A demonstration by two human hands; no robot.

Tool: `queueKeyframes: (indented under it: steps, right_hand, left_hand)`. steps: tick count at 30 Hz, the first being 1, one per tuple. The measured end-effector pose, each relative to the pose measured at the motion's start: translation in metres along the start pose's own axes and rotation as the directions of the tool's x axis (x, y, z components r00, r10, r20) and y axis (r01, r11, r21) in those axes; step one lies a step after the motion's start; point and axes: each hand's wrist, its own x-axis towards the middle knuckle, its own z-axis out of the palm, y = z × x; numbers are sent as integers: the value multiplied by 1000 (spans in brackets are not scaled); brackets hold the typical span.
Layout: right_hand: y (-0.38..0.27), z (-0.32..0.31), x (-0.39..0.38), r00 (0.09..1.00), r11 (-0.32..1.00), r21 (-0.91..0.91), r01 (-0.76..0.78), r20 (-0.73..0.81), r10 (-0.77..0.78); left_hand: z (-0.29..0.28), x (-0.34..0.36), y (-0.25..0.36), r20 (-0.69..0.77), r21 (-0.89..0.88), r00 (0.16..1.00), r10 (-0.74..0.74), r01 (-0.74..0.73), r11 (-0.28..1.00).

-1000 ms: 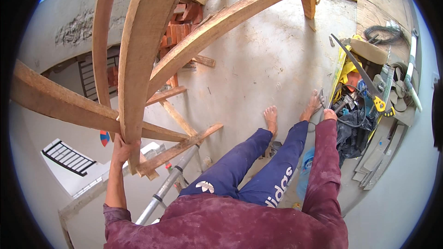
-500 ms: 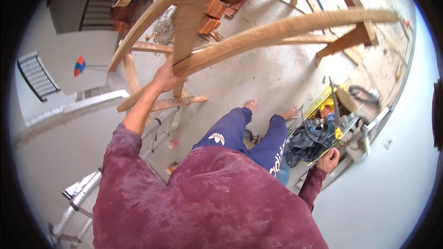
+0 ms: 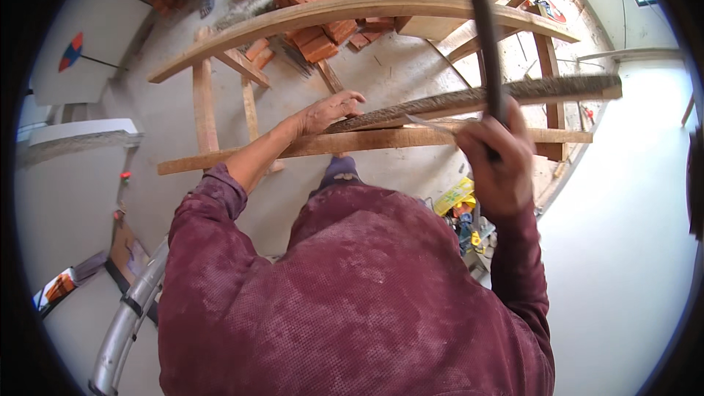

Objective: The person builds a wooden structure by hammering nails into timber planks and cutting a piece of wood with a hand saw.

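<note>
Beside a long beam (image 3: 381,139), the rough plank (image 3: 440,105) is seemingly steadied by the left hand (image 3: 330,113) (grip unclear), a dark tool (image 3: 485,37) is clasped by the right hand (image 3: 502,161), and firm support seems needed next.

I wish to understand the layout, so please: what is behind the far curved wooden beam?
Behind the curved beam, red bricks show past its upper and lower edges. The strip it covers cannot be seen, so I cannot say what lies there.
</note>
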Motion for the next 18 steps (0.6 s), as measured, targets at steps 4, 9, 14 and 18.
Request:
queueKeyframes:
  steps: [4,9,14,18]
  right_hand:
    - [14,78,63,985,995,17,-97,146,94]
    - [36,123,60,919,957,-80,-280,264,291]
    - [52,140,67,874,922,-80,-378,298,384]
    - [59,146,74,779,896,-204,-393,444,443]
  left_hand:
    - [-7,13,-2,117,165,993,-19,-1,986]
    - [25,2,-9,-94,138,995,-28,41,990]
    - [13,1,6,-170,107,983,63,-45,993]
    - [12,8,2,-96,-87,991,94,-102,991]
